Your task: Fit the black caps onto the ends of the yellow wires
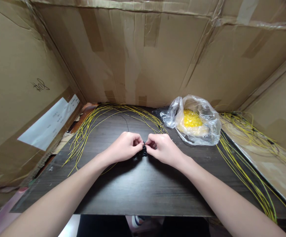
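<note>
Both my hands meet at the middle of the dark table, their fingertips pinching a small black lumpy object [144, 150], perhaps a bead-like or coiled part. My left hand [123, 147] holds its left side and my right hand [164, 149] its right side. Fingers hide much of it. Thin yellow wires [91, 128] arc in a loose bundle behind my left hand, and a thin black wire [123, 119] curves among them. Another bunch of yellow wires [246, 171] lies to my right, trailing over the table's right edge.
A clear plastic bag [191, 120] holding yellow pieces sits at the back right of the dark wood table [143, 194]. Cardboard sheets [143, 56] with tape form the back and side walls. A tan board [268, 158] at the right carries more yellow wires.
</note>
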`<state>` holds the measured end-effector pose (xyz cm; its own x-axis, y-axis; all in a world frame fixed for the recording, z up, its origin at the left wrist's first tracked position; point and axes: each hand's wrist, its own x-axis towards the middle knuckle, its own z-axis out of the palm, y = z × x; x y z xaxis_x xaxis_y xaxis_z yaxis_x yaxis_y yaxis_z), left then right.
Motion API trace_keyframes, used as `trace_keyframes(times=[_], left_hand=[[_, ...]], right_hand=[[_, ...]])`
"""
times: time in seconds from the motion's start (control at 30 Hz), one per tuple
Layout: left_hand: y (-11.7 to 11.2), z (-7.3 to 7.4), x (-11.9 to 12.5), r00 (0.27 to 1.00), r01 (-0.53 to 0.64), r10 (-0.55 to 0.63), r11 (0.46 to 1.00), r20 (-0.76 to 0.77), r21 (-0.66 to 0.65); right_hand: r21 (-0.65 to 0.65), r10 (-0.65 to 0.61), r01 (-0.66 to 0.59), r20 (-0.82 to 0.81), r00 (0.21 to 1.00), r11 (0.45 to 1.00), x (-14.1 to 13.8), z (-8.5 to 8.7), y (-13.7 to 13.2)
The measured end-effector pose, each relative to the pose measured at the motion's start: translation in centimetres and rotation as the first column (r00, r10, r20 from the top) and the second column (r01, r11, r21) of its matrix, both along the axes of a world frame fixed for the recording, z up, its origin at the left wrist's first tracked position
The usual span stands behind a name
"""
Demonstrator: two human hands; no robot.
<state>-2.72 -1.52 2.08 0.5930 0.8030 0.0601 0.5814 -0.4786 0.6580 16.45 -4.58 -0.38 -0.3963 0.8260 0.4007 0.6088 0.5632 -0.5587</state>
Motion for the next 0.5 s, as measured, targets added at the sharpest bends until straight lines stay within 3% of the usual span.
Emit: trace_keyframes(times=[0.5], left_hand=[[0.13, 0.1, -0.12, 0.999, 0.023, -0.024, 0.999, -0.028, -0.031]], right_hand=[[0.007, 0.021, -0.021, 0.021, 1.0, 1.0, -0.15, -0.36, -0.02]])
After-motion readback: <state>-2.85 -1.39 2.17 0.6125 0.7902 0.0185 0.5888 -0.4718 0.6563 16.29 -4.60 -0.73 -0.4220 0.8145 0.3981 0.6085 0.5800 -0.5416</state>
